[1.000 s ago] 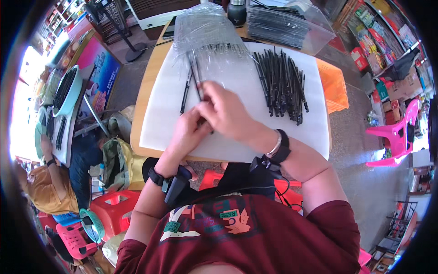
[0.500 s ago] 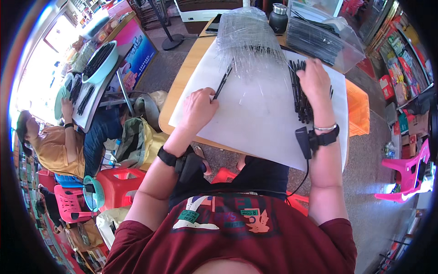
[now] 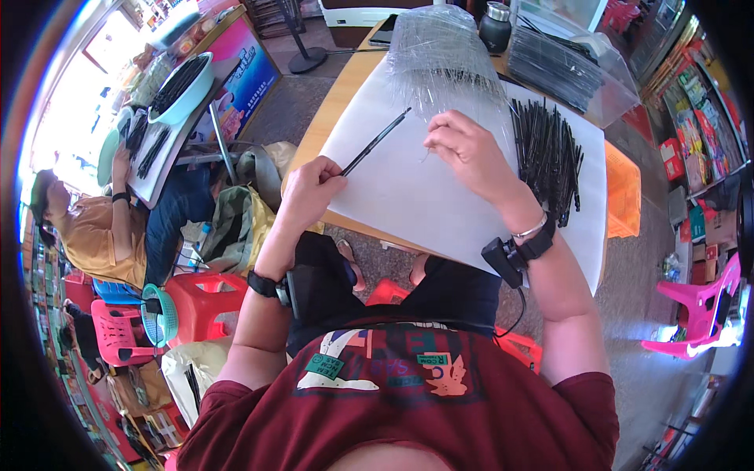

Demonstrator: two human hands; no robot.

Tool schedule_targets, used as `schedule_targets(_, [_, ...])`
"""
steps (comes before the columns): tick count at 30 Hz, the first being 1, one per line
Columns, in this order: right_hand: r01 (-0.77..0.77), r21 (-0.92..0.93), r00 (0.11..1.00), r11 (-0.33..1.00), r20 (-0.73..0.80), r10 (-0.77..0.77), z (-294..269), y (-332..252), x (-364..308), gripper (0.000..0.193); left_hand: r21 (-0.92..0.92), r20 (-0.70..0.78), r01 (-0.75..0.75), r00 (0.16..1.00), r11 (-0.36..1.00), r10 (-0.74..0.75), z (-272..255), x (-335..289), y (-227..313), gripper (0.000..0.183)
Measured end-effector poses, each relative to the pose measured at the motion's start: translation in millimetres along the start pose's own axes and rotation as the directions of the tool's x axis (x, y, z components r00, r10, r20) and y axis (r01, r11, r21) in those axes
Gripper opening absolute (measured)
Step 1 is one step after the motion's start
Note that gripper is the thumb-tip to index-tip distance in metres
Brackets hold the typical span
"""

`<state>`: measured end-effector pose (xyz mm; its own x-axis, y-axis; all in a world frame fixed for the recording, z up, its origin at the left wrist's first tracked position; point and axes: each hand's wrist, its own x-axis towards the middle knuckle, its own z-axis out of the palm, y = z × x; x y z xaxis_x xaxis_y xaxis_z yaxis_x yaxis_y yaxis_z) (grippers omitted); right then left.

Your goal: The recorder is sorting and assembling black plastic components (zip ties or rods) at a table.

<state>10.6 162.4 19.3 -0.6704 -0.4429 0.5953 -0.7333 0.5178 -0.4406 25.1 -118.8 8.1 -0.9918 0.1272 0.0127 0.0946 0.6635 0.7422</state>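
Note:
My left hand (image 3: 312, 191) is closed on the lower end of a slim black pen-like stick (image 3: 375, 143), which slants up and to the right over the white sheet (image 3: 393, 206). My right hand (image 3: 471, 153) hovers over the middle of the sheet, fingers pinched. A thin clear sliver shows under those fingertips, too small to name. Beyond it lies a heap of narrow clear plastic sleeves (image 3: 436, 51), some spilling toward me. Right of my right hand, a dense row of similar black sticks (image 3: 547, 153) rests on the sheet.
A dark flask (image 3: 495, 30) and a clear bin of black sticks (image 3: 561, 67) stand at the table's far side. An orange crate (image 3: 623, 188) adjoins the right edge. At left, another person (image 3: 98, 239) sits by a table with a pale basin (image 3: 188, 94) of dark sticks.
My right hand has left the row of black sticks and moved left to the middle, uncovering the row. My left hand and its stick have shifted slightly down and left.

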Motion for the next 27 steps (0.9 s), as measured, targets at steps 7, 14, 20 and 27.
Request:
schedule_targets(7, [0.045, 0.134, 0.974, 0.99, -0.226, -0.014, -15.5, -28.1, 3.9, 0.009, -0.229, -0.056, 0.046, 0.997, 0.972, -0.061, -27.8, -12.4, -19.7, 0.013])
schedule_targets(14, [-0.242, 0.664, 0.929, 0.707, -0.052, 0.367, -15.0, -37.5, 1.6, 0.009, -0.657, 0.125, 0.035, 0.99, 0.753, 0.064, -0.2, 3.6, 24.1, 0.014])
schedule_targets(20, [-0.322, 0.632, 0.903, 0.705, -0.019, 0.43, -14.4, -28.9, 4.9, 0.016, -0.878, 0.224, 0.124, 0.96, 0.463, 0.168, 46.7, 37.5, 56.2, 0.015])
schedule_targets(27, [-0.358, 0.451, 0.866, 0.818, -0.168, 0.471, -17.3, -12.3, 1.9, 0.016, -0.89, 0.255, 0.172, 0.956, 0.422, 0.147, 75.4, 53.0, 44.2, 0.011])
